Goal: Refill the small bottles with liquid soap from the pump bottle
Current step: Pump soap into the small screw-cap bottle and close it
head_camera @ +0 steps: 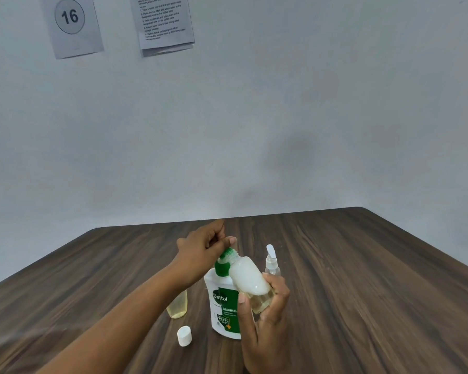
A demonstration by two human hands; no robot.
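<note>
A dark brown wood-grain desk (pixel 362 265) fills the lower part of the view, its far edge meeting a plain pale grey-blue wall (pixel 281 117). High on the wall at the upper left hangs a white paper sheet printed with the number 16 inside a black circle (pixel 72 22). Just to its right hangs a second white paper sheet covered in small black numbered lines of text (pixel 164 21), its lower edge curling slightly away from the wall.

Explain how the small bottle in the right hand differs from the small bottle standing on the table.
The held bottle is tilted, mouth at the pump bottle's top; the standing bottle is upright. The right hand grips the first; the left arm partly hides the second. The first looks frosted white above. Both hold yellowish liquid.
</note>
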